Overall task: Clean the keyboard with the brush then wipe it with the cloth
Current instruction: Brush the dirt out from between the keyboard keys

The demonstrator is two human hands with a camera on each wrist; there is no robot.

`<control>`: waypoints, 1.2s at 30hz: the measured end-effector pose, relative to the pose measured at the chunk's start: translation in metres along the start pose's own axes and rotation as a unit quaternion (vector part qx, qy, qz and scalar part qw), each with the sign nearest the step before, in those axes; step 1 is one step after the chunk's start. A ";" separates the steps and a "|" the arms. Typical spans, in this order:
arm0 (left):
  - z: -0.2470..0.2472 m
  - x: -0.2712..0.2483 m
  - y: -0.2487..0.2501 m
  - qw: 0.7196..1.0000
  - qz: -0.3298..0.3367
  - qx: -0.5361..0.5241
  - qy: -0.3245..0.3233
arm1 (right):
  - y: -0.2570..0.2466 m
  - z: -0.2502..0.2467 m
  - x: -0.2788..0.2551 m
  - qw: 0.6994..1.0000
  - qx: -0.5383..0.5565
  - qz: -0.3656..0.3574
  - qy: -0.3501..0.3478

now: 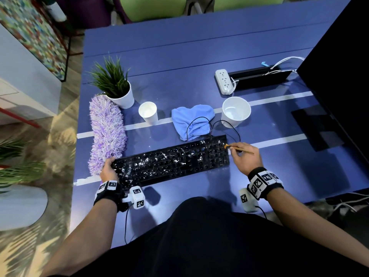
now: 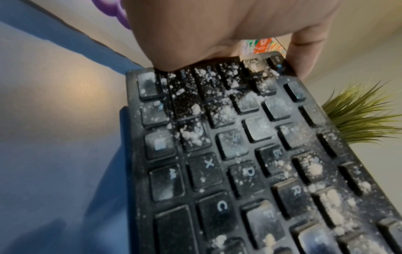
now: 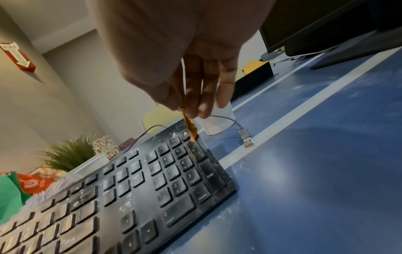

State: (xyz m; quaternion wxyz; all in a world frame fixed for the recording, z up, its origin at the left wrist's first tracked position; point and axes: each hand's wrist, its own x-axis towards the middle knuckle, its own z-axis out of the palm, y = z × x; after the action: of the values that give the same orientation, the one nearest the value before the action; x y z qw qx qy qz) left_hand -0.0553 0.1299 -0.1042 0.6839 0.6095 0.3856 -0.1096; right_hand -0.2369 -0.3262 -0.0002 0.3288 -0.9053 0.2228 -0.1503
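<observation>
- Two hands worked one black keyboard (image 1: 171,159), which lay slightly askew on the blue table (image 1: 199,62), near its front edge.
- Left hand (image 1: 107,169) gripped the keyboard's left end, thumb on the near keys and fingers curled over the far edge; in the left wrist view one fingertip hooked past the far corner.
- Right hand (image 1: 244,156) pinched a thin wooden brush (image 1: 238,148) between thumb and fingers, pencil-fashion. Orange bristles touched the far right corner of the number pad.
- White powder lay in clumps over the left and middle keys; the number pad looked only dusty.
- Cloth (image 1: 191,120), light blue and crumpled, sat just beyond the keyboard, well clear of both hands. The keyboard's black cable looped over it, its USB plug (image 3: 246,140) lying loose on the table.
- Legible keys: X, C, D, R, Alt; Enter, Delete, PgDn. A round logo on the far edge was too small to read.
- Red wall sign (image 3: 18,56) read "FIRE".
- Also on the table: purple duster (image 1: 106,132) touching the left hand, potted plant (image 1: 115,84), two white cups, power strip (image 1: 224,81), dark monitor (image 1: 339,62) at right.
- White tape lines crossed the table. Green chairs stood beyond it.
</observation>
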 end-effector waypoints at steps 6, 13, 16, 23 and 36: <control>0.005 -0.015 0.009 1.000 0.002 0.019 0.002 | -0.007 -0.003 0.007 0.999 0.015 -0.003 -0.038; 0.012 -0.031 0.014 1.000 -0.004 0.005 0.017 | -0.012 -0.002 0.010 0.999 0.040 -0.021 -0.021; 0.018 -0.041 0.015 1.000 0.007 -0.008 0.019 | -0.018 0.000 0.013 0.998 0.040 -0.039 -0.009; 0.014 -0.032 0.014 1.000 0.002 -0.016 0.023 | -0.023 0.006 0.015 0.998 0.053 -0.024 -0.026; 0.010 -0.029 0.011 1.000 -0.006 0.000 0.017 | -0.022 0.005 0.011 0.994 0.051 -0.007 -0.092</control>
State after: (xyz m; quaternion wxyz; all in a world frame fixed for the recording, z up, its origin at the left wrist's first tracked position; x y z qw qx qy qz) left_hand -0.0640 0.1137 -0.0773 0.6765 0.6089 0.4011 -0.1035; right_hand -0.2183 -0.3137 0.0122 0.3929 -0.8986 0.1779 -0.0802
